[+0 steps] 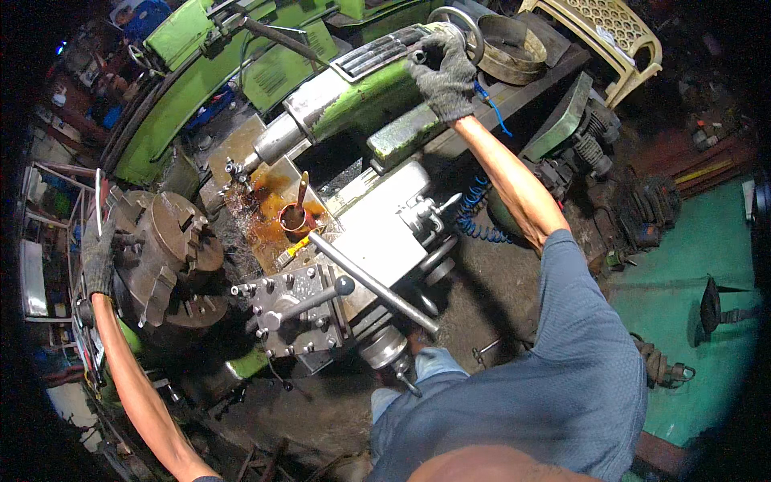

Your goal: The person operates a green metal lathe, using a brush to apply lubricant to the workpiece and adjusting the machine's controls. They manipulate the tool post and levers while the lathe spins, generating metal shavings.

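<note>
My right hand (446,80), in a grey knit glove, is on top of the lathe's green tailstock (365,100), beside its handwheel (479,40). Its fingers curl round a dark, round-ended handle (418,57). At the far left, my gloved left hand (99,253) is beside the large steel chuck (181,241). A thin, pale rod (99,197) rises from its fingers, which are partly hidden, so their grip is unclear. Between my arms sits a square tool post (297,317) with several bolts and a ball-ended lever (344,286).
A red cup (295,218) with a wooden-handled brush stands on the oily lathe bed, by a yellow-handled tool (293,251). A long metal bar (377,285) slants across the carriage. Behind the tailstock are a round metal pan (514,52) and a beige plastic chair (606,40).
</note>
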Available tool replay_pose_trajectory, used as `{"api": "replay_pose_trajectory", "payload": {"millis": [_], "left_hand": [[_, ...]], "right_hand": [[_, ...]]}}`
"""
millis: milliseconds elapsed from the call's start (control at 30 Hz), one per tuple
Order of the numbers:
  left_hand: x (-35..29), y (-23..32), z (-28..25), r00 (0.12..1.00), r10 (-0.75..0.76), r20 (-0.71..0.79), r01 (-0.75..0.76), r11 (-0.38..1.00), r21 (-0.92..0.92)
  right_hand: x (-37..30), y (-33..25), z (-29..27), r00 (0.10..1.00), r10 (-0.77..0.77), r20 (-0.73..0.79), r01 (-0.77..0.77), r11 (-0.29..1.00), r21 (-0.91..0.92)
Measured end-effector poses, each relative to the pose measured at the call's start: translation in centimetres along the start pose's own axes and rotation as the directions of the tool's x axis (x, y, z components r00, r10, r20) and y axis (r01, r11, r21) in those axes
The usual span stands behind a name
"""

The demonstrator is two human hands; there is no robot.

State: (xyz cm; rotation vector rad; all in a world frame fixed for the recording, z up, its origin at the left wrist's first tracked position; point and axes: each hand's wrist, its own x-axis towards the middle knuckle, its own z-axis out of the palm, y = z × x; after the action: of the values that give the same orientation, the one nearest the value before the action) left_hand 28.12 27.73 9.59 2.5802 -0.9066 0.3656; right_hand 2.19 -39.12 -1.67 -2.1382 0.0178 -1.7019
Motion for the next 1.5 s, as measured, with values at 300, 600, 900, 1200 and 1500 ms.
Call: {"api": "replay_pose_trajectory", "payload": {"millis": [300, 600, 900, 1200, 1500], "left_hand": [[0.2, 4.0, 0.3, 0.961, -0.242, 0.132, 0.275, 0.877, -0.395], [2.9, 0.2, 2.9, 0.997, 0.012, -0.08, -0.031, 0.968, -0.249], [3.3, 1.8, 2.9, 0.995, -0.09, 0.043, 0.098, 0.964, -0.247], [2.7, 0.9, 2.9, 0.994, -0.006, -0.107, -0.029, 0.945, -0.326], [0.8, 4.8, 1.4, 0.997, -0.044, -0.069, 0.027, 0.974, -0.224]], "right_hand": [[-3.7, -10.7, -5.8, 0.937, 0.305, 0.168, -0.33, 0.931, 0.154], [-9.7, -20.6, -9.7, 0.314, 0.839, 0.445, -0.626, -0.169, 0.761], [-11.0, -30.9, -11.8, 0.234, 0.822, 0.52, -0.311, -0.443, 0.841], [-10.1, -34.2, -11.4, 0.302, 0.793, 0.528, -0.333, -0.432, 0.838], [-1.3, -34.0, -4.4, 0.46, 0.61, 0.645, -0.886, 0.272, 0.375]]}}
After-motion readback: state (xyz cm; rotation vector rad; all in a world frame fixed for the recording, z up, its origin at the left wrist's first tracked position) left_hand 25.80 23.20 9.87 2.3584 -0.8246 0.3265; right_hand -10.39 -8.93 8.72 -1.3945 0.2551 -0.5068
